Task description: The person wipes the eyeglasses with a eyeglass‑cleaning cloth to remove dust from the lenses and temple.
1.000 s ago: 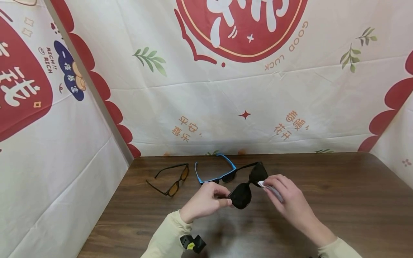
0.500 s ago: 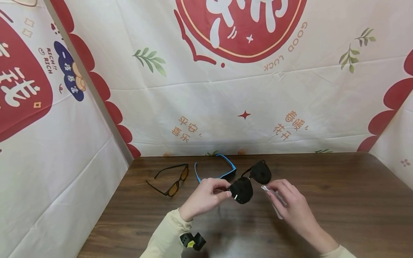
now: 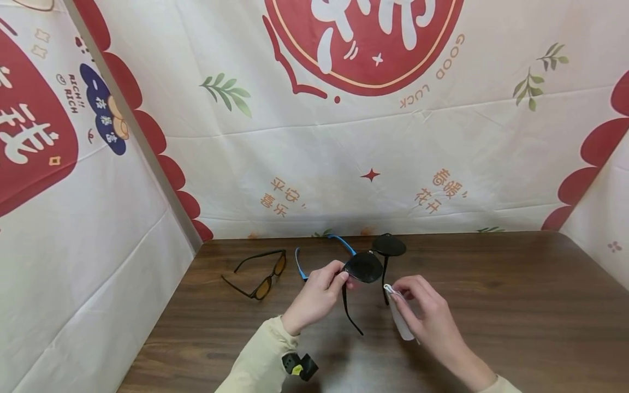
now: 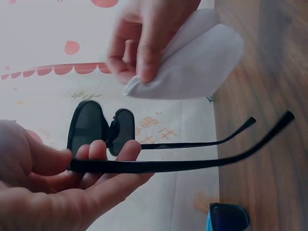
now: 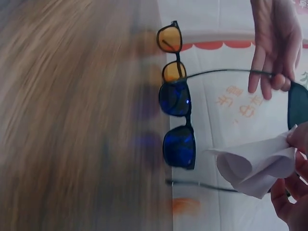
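My left hand [image 3: 318, 292] pinches black sunglasses [image 3: 365, 267] by the outer corner of one lens, thumb on the front. They are held over the table, dark lenses turned upward, both temples unfolded and hanging down toward me. In the left wrist view, the near temple [image 4: 192, 165] runs across the fingers. My right hand [image 3: 428, 314] pinches a thin, pale cloth [image 3: 401, 321] between thumb and fingertips; its folded lower part hangs loose. In the left wrist view, a gap shows between cloth and lenses.
Blue-framed sunglasses [image 3: 343, 243], partly hidden behind my left hand, lie on the brown wooden table [image 3: 516, 305]. Glasses with amber lenses [image 3: 263, 287] lie to their left, temples open. A printed white cloth backdrop [image 3: 304, 153] rises behind the table.
The sunglasses have tilted in my left hand, so the lenses face up and the temples point down. My right hand and the cloth have come away from the far lens and dropped lower.
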Demonstrator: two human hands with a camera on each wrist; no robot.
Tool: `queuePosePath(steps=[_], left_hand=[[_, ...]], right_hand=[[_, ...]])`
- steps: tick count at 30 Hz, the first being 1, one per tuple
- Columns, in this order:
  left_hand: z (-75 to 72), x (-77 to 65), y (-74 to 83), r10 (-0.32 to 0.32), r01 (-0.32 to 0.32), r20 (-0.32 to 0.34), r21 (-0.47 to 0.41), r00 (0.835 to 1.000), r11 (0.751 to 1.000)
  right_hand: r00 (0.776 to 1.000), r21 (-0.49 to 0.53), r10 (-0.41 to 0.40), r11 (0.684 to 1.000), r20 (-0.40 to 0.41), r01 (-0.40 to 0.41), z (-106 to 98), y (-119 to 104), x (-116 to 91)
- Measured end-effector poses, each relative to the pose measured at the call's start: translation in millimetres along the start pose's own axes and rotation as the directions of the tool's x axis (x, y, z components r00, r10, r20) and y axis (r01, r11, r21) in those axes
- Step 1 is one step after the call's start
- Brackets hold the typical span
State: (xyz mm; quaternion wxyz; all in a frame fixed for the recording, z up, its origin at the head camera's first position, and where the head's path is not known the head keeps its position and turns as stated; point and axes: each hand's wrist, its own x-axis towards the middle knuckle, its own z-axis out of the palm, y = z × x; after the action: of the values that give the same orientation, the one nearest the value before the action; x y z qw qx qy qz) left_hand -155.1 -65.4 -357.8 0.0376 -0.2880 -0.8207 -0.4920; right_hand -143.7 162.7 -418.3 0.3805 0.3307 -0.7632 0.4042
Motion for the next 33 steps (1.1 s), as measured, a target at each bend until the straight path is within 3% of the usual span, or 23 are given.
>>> queuePosePath(steps=[5,13,16,19,23,27,33], left_hand=[[7.2,0.0,-3.4,-0.022,0.021,-0.034,-0.027,0.999,0.999],[18.9,-3.7,-4.9,-0.09,0.09,0.011,-0.118,0.996,0.989],[19.8,-4.0,2.1,-0.149,0.15,0.019,-0.193,0.989,0.97],[23.9,-3.0,0.8,-0.214,0.215,0.033,-0.279,0.976,0.936],[31.3,-2.6,-7.8,-0.273,0.274,0.049,-0.33,0.961,0.903],[33.8,-3.2,-6.8,-0.323,0.33,0.073,-0.31,0.943,0.892],[39.0,-4.8,-7.1,-0.411,0.419,0.083,-0.204,0.908,0.885]], right_hand=[[0.997,0.008,0.081,0.997,0.005,-0.081,5.8,-9.1,5.0],[0.991,-0.012,0.129,0.992,-0.033,-0.13,13.8,-15.0,12.0],[0.99,-0.013,0.136,0.991,-0.047,-0.136,13.5,-15.3,12.9],[0.991,-0.013,0.123,0.992,-0.057,-0.124,13.3,-14.7,13.8],[0.995,0.002,0.062,0.998,-0.077,-0.062,14.5,-12.5,15.2],[0.997,-0.002,0.004,1.0,-0.077,-0.004,15.4,-10.6,15.7],[0.997,-0.035,0.069,0.997,0.024,-0.069,14.8,-12.1,14.7]])
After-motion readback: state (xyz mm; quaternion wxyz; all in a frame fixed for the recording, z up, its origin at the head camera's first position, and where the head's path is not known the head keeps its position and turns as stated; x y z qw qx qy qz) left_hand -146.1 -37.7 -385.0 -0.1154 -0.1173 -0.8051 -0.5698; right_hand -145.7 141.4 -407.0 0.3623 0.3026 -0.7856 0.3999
